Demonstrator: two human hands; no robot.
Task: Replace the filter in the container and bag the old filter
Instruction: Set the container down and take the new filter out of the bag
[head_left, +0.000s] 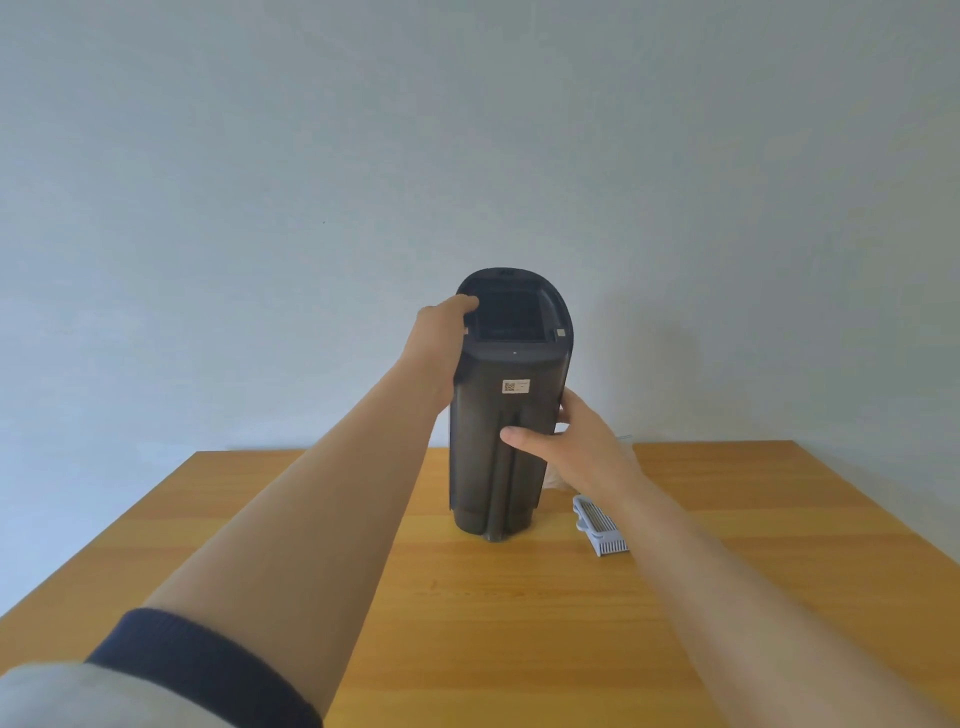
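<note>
the container (506, 415), a tall dark plastic body with a small white label, stands upright on the worktop (363, 597), near its middle. the left hand (441, 332) grips it at the top left, fingers curled over the rim of the square opening. the right hand (561, 441) clasps the right side lower down, thumb pressed flat across the front and the other fingers wrapped round behind, out of sight. both hands are closed on the container and neither pinches anything else.

a pale grey filter (600, 525) lies flat on the worktop just right of the container's base, partly hidden by the right forearm. whether it is the old one or the new one cannot be told. something clear, perhaps the bag, shows behind the right hand, too little to be sure.

the opening looks dark; whether a filter sits in it cannot be told. the step in hand seems to be steadying the container to get at that slot. next, probably, one hand keeps the body still while the other works at the opening or fetches the filter.
</note>
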